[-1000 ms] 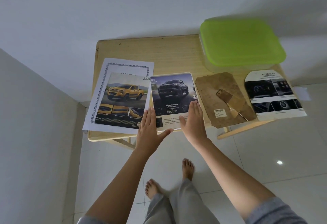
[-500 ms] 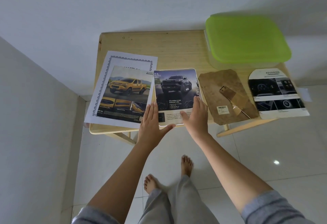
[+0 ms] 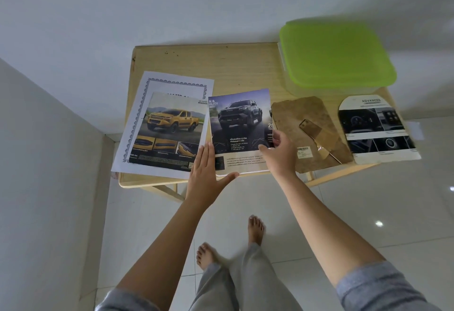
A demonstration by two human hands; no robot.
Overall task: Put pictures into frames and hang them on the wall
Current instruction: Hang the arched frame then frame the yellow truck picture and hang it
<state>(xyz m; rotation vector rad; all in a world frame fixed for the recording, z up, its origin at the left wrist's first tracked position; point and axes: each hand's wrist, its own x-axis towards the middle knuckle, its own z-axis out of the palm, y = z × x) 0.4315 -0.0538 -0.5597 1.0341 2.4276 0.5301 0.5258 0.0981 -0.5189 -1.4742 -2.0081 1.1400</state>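
A dark pickup truck picture (image 3: 237,119) lies over a clear picture frame, whose rounded front edge (image 3: 242,173) shows at the table's front. My right hand (image 3: 280,153) pinches the picture's right edge, thumb on top, and that side looks slightly raised. My left hand (image 3: 205,170) rests flat against the frame's left side, its thumb stretched along the front edge. The brown frame backing (image 3: 294,119) with its stand lies just to the right. A yellow truck picture (image 3: 169,128) sits on a bordered white sheet (image 3: 177,84) at the left.
On the small wooden table (image 3: 208,65), a box with a green lid (image 3: 336,55) stands at the back right. A round-topped dashboard picture (image 3: 373,128) overhangs the right front corner. White walls run behind and to the left. My bare feet are on the tiled floor.
My right hand turned from lying flat on the dark truck picture to pinching its right edge. The left hand kept its place at the frame's left side. The view moved closer.
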